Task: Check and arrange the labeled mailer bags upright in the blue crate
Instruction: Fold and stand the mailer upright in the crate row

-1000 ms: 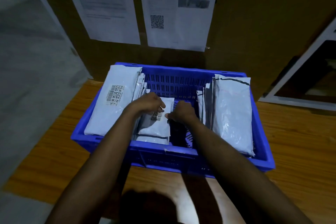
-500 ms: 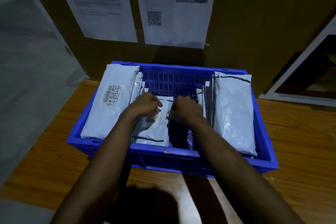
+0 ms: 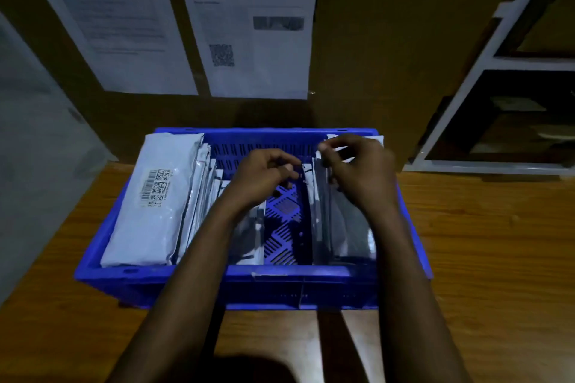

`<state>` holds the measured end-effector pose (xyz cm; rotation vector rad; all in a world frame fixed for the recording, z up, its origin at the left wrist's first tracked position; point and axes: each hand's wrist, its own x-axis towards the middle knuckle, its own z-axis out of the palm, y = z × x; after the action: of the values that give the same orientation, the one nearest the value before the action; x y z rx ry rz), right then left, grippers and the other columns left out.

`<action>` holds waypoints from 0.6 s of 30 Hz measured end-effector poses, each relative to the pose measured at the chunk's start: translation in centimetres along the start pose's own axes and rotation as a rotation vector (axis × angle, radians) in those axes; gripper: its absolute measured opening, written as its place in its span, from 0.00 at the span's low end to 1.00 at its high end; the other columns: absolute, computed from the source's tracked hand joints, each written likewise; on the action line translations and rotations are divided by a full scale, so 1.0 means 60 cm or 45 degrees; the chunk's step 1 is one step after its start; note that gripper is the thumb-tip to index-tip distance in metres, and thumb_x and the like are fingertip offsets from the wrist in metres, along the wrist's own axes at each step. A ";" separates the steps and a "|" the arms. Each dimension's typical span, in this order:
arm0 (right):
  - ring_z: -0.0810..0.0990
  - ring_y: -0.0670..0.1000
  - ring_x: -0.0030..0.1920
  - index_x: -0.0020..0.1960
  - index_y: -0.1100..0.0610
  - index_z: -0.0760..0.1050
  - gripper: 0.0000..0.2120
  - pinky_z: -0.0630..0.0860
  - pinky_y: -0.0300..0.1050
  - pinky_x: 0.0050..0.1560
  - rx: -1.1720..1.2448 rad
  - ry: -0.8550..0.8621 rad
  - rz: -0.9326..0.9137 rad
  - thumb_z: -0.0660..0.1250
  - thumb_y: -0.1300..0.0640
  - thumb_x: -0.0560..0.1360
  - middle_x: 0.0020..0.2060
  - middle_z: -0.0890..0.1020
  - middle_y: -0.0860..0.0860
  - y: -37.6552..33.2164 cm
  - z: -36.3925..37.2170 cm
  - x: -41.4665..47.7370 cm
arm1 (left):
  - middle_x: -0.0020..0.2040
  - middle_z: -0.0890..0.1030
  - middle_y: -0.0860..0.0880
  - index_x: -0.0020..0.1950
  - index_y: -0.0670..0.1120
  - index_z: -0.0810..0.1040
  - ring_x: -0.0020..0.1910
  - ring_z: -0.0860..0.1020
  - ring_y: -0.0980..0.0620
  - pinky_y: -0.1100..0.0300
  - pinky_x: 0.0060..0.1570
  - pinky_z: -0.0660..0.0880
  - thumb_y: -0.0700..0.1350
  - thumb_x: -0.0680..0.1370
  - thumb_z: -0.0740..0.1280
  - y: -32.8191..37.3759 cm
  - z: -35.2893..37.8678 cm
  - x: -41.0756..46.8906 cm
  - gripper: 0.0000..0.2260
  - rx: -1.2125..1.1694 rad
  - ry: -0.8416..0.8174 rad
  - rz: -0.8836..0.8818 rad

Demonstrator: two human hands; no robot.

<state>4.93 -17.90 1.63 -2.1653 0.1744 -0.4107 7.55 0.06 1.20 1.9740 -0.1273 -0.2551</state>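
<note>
The blue crate (image 3: 280,278) stands on a wooden table. A large grey mailer bag (image 3: 149,221) with a barcode label (image 3: 157,186) leans at its left, with several thinner bags behind it. A small bag (image 3: 249,239) lies beside them, partly under my left forearm. Several bags (image 3: 351,227) stand upright at the crate's right side. My right hand (image 3: 357,171) pinches the top corner of one of these. My left hand (image 3: 264,177) has curled fingers and pinches the top edge of the innermost right bag (image 3: 308,183). Bare crate floor (image 3: 284,227) shows between the groups.
Printed sheets, one with a QR code (image 3: 221,54), hang on the brown wall behind the crate. A white shelf frame (image 3: 460,87) stands at the right. The wooden table (image 3: 482,242) extends on both sides of the crate and in front of it.
Both hands have left the small labelled bag in the middle and moved right and back to the upright bags. The small bag now lies against the left group.
</note>
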 end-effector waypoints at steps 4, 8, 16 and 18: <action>0.86 0.49 0.38 0.51 0.48 0.84 0.13 0.83 0.52 0.45 -0.155 0.159 0.116 0.69 0.40 0.76 0.38 0.87 0.46 0.043 -0.085 -0.010 | 0.49 0.86 0.44 0.56 0.45 0.83 0.46 0.84 0.49 0.59 0.38 0.80 0.41 0.80 0.69 0.018 0.045 -0.006 0.06 -0.048 -0.027 0.031; 0.84 0.53 0.51 0.57 0.51 0.83 0.14 0.69 0.43 0.47 -0.360 0.028 0.284 0.72 0.44 0.77 0.48 0.87 0.51 0.075 -0.116 -0.029 | 0.48 0.86 0.45 0.57 0.48 0.82 0.48 0.85 0.44 0.46 0.47 0.84 0.45 0.78 0.73 0.012 0.093 -0.005 0.08 -0.040 -0.102 -0.045; 0.83 0.50 0.49 0.62 0.50 0.81 0.15 0.69 0.38 0.38 -0.264 0.008 0.331 0.73 0.46 0.78 0.55 0.85 0.50 0.080 -0.106 -0.040 | 0.51 0.84 0.50 0.66 0.52 0.71 0.50 0.84 0.49 0.46 0.53 0.82 0.51 0.71 0.80 0.010 0.139 -0.009 0.29 -0.165 0.022 -0.188; 0.85 0.52 0.48 0.61 0.50 0.81 0.15 0.77 0.42 0.44 -0.183 -0.016 0.350 0.73 0.46 0.77 0.55 0.86 0.50 0.082 -0.100 -0.038 | 0.53 0.83 0.48 0.64 0.49 0.72 0.51 0.84 0.48 0.46 0.54 0.82 0.50 0.70 0.81 0.007 0.146 -0.007 0.27 -0.265 0.016 -0.257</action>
<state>0.79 -24.76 0.40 -2.2430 0.5015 -0.2321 5.07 -7.83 -1.80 1.7816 0.1045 -0.3718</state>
